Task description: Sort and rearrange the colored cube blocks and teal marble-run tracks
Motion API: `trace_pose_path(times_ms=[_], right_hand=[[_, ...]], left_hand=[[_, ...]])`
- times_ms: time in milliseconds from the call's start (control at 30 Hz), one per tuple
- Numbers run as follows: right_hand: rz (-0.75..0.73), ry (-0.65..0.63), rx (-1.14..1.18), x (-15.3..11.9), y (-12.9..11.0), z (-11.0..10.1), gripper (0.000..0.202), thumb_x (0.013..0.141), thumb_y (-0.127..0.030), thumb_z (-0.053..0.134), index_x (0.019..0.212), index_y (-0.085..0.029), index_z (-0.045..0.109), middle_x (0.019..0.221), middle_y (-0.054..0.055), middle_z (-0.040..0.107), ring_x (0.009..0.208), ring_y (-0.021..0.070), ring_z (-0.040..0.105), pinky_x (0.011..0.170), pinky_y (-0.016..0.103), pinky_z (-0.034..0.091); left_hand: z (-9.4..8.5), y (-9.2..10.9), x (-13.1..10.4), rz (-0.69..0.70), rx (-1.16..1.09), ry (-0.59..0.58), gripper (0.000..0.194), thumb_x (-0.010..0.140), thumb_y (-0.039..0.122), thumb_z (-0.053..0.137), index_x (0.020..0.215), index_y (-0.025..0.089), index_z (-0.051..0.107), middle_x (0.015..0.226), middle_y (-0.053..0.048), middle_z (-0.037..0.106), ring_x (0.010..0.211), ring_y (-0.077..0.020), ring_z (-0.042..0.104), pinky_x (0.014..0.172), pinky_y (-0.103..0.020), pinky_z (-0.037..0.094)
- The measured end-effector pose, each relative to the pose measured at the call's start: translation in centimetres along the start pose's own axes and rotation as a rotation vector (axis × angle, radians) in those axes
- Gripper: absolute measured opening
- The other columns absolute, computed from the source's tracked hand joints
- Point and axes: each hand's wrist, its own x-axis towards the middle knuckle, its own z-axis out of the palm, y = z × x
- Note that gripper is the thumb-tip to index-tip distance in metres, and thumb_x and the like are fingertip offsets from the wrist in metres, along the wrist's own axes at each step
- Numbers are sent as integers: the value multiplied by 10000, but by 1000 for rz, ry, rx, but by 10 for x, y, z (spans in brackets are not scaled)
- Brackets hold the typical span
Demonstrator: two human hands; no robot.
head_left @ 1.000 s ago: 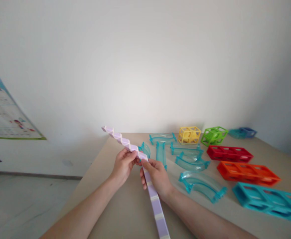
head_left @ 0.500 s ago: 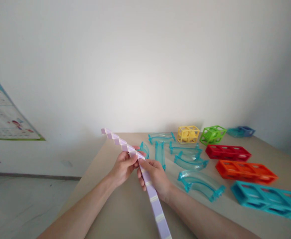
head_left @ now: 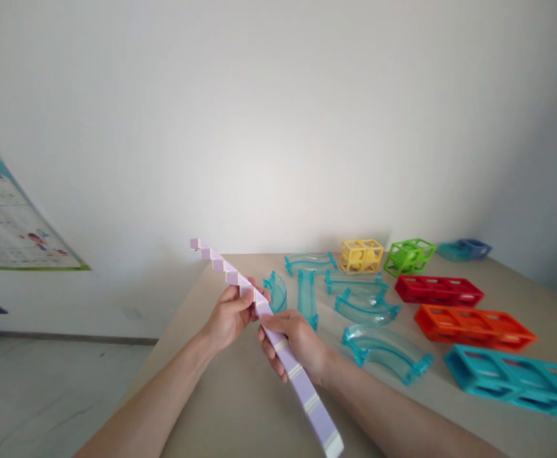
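Observation:
A long lilac-and-white snake puzzle (head_left: 299,383) is held in the air above the table, slanting from upper left to lower right. Its far part is twisted into a stepped zigzag, while the near part runs straight. Around the zigzag end my left hand (head_left: 233,313) is closed, thumb on top. My right hand (head_left: 297,340) grips the straight stretch just beside it, with its fingers curled underneath. Some fingertips of both hands are hidden behind the puzzle. Just beyond the hands stands a curved clear teal track piece (head_left: 277,292).
Several clear teal track pieces (head_left: 386,353) lie right of my hands on the table (head_left: 240,407). Further right are red (head_left: 438,291), orange (head_left: 474,327) and teal (head_left: 512,380) open-frame blocks. Yellow (head_left: 362,256) and green (head_left: 409,256) frames stand near the wall. A poster (head_left: 21,216) hangs at left.
The straight end of the snake puzzle has swung right and up, so its white tip now shows. The zigzag part looks turned a little, and my left hand has shifted slightly left.

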Motion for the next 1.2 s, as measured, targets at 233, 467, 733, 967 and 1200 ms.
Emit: trace_pose_path(times_ms=[233,467,733,967,1200], right_hand=[[64,-54,-152,0,-3,-4,295,748,-428,573,648,-150,570,426,-36,514,273,92,449,253,179,344],[104,-97,-192,0,-7,-6,300,751,-435,587,687,-142,601,449,-37,522,286,81,455,265,160,334],[79,-125,-123,1,-10,-11,235,721,-351,563,735,-124,622,479,-13,565,314,97,484,298,191,394],[19,-28,-84,5,-8,-11,230,709,-371,581,706,-141,591,472,-28,556,311,90,476,281,181,373],[-170,130,-147,8,4,-5,300,783,-453,556,810,-157,595,529,-57,525,349,68,469,311,170,383]], left_hand=[[-4,1,0,-185,161,-13,347,687,363,770,902,162,587,651,-7,625,482,-108,553,379,-165,316],[-6,3,0,-213,195,-53,331,689,314,767,925,155,597,622,-1,611,461,-90,526,372,-160,308],[-10,0,1,-132,144,-158,279,694,246,754,864,158,551,642,20,616,357,-27,407,328,-146,306],[-3,-5,4,-45,182,-21,257,704,272,743,804,156,536,599,37,608,346,-30,442,318,-141,252],[14,-15,5,54,100,185,424,601,392,831,761,155,518,505,64,563,330,-28,417,314,-134,276]])
